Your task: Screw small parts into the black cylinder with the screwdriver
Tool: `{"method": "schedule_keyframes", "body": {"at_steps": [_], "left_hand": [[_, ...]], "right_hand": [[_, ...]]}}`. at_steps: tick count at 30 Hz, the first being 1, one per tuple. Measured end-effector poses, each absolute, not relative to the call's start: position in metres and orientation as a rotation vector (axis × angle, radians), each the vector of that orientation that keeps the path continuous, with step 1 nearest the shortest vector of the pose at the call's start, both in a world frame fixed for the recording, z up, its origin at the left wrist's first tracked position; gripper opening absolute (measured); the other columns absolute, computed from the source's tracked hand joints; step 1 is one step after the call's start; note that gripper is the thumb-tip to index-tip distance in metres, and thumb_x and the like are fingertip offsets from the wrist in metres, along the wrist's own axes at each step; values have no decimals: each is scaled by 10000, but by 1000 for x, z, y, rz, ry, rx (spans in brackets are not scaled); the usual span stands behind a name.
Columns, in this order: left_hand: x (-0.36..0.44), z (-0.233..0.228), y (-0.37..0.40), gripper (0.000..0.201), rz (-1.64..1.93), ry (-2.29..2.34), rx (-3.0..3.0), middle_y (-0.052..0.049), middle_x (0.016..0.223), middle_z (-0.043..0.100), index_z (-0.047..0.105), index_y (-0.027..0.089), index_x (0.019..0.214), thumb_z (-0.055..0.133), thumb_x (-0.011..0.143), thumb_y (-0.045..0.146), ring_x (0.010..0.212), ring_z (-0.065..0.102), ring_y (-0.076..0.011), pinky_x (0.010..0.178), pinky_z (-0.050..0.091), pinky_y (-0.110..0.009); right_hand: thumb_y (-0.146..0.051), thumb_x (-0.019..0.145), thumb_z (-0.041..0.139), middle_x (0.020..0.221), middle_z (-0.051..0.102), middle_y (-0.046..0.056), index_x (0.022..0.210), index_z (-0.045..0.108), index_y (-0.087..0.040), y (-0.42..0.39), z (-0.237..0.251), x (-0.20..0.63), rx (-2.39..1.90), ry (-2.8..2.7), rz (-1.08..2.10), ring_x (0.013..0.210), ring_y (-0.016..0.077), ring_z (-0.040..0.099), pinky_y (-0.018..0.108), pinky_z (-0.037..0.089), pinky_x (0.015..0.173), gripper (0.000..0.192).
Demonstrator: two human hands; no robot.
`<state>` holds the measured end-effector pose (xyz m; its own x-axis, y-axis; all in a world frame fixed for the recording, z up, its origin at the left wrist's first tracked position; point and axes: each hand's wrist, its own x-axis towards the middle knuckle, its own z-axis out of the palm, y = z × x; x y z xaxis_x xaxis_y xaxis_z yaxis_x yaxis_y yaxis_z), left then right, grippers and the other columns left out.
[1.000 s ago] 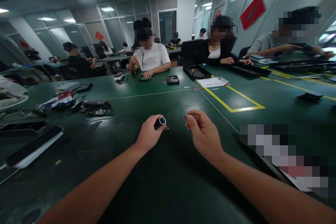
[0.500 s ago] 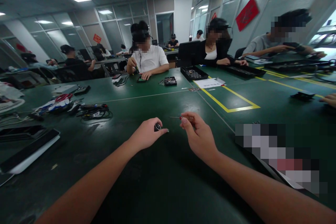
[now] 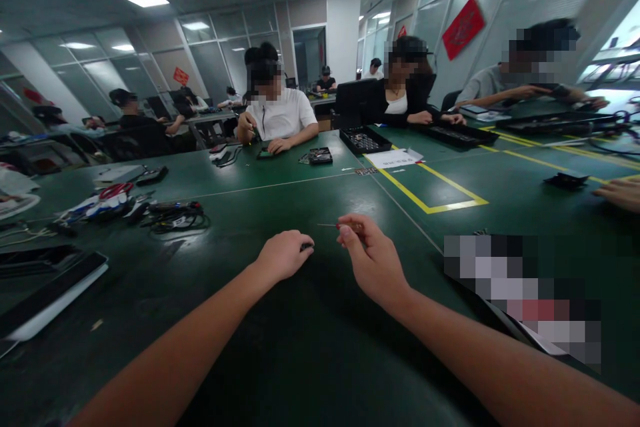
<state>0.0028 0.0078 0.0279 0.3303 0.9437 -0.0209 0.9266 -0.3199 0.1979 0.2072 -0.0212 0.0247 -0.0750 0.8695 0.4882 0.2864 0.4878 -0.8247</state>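
A small black cylindrical part point(image 3: 307, 247) is covered by the left hand point(image 3: 283, 255), whose fingers are curled closed over it against the dark green table mat point(image 3: 310, 340), only its edge showing at the fingertips. A thin metal-tipped screwdriver with a red handle point(image 3: 334, 225) is pinched in the closed right hand point(image 3: 371, 258), at the part's two o'clock, its tip pointing toward nine o'clock. A tangle of black cables point(image 3: 173, 215) lies well apart at ten o'clock.

Left hand point(image 3: 283, 255) now down over the small black cylinder point(image 3: 306, 247) — ring hidden
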Motion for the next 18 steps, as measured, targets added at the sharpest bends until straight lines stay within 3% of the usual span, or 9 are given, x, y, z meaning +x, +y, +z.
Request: {"method": "schedule_keyframes", "body": {"at_steps": [3,7,11,18], "left_hand": [[-6,33,10,276,337,1670,2243,-67,1033,730,751,235,1068,543,949,371,908,673,-249,786,485,-345],[-31,42,11,288,597,1661,1715,-73,973,723,726,200,1115,576,918,346,636,619,-158,593,451,-271],[-69,51,4,246,901,1564,1228,-68,921,677,727,162,1087,617,886,253,599,552,-108,503,399,-199],[-145,65,-37,69,1325,1562,683,0,764,566,642,136,941,580,927,164,541,495,-93,474,440,-198]], "right_hand": [[-394,1014,508,875,707,13,1140,622,-248,-21,26,207,-1018,-1639,652,807,177,685,316,507,746,224],[-396,1015,502,865,706,15,1140,626,-247,-21,27,208,-1023,-1656,656,804,179,681,311,499,734,231],[-397,1016,498,871,708,18,1150,627,-251,-21,26,209,-1032,-1659,671,814,185,683,317,505,741,236],[-390,1017,499,876,698,16,1154,616,-254,-19,24,208,-1038,-1656,692,825,187,677,330,503,759,227]]}}
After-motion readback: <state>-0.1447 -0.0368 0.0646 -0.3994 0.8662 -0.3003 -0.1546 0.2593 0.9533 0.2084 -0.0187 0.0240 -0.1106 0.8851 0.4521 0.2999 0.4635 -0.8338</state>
